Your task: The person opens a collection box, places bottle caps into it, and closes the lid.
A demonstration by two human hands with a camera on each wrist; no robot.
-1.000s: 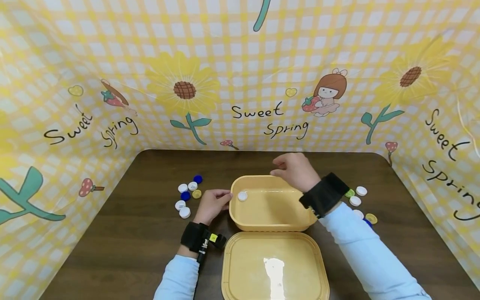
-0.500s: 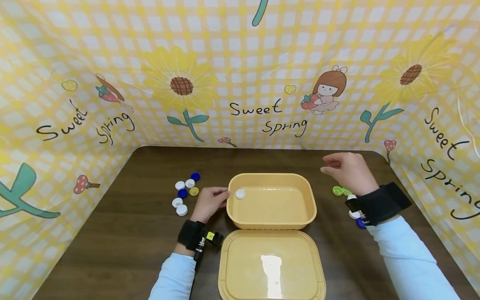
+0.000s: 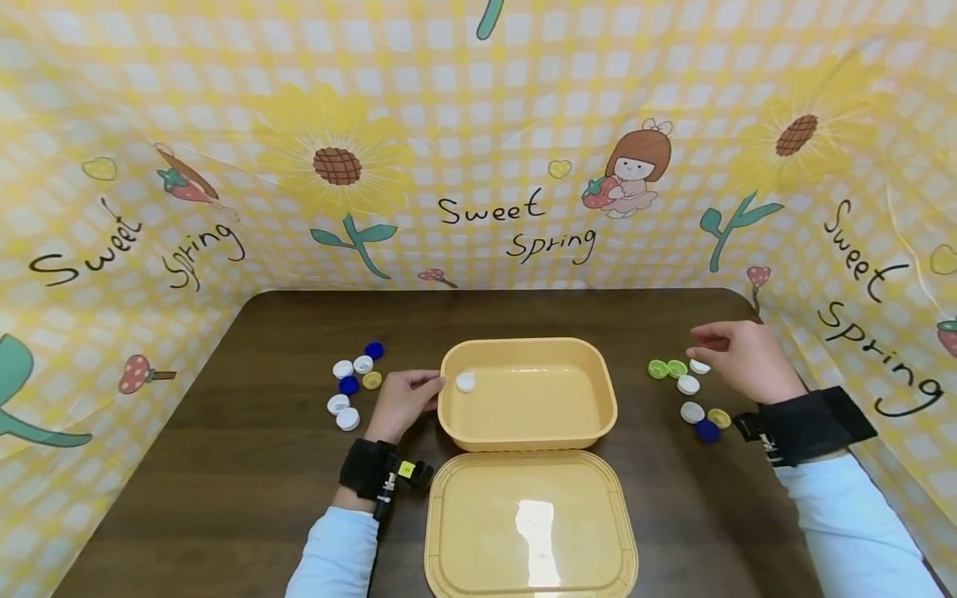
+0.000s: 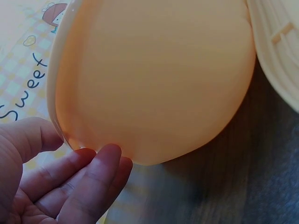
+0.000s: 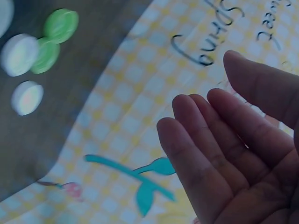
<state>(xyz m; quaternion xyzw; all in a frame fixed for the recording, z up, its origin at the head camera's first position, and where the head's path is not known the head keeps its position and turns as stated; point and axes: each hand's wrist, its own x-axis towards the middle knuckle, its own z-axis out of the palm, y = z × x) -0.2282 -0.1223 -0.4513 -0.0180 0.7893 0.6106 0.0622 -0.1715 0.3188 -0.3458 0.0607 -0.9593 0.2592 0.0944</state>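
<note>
My left hand (image 3: 401,404) is at the left end of a yellow plastic box (image 3: 527,436), its thumb and fingers pinching the wall near the rim. In the left wrist view, the fingertips lie against the box wall (image 4: 159,84). One white bottle cap (image 3: 466,382) lies inside the box near its left end. My right hand (image 3: 755,359) hovers over the right group of caps, fingers loosely bent and holding nothing. Close under its fingertips is a white cap (image 3: 699,366). In the right wrist view, white caps (image 5: 27,98) and green caps (image 5: 61,25) lie beyond the empty fingers.
A yellow lid (image 3: 478,531) lies flat in front of the box. To the right are green caps (image 3: 658,369), a yellow cap (image 3: 719,418) and a blue cap (image 3: 707,430). Left of the box sit several white, blue (image 3: 349,384) and yellow caps. A checked cloth (image 3: 478,133) surrounds the table.
My right hand has moved from above the box's back right corner, out to the right and down over the right caps. The left hand keeps its place at the box; the view has shifted slightly.
</note>
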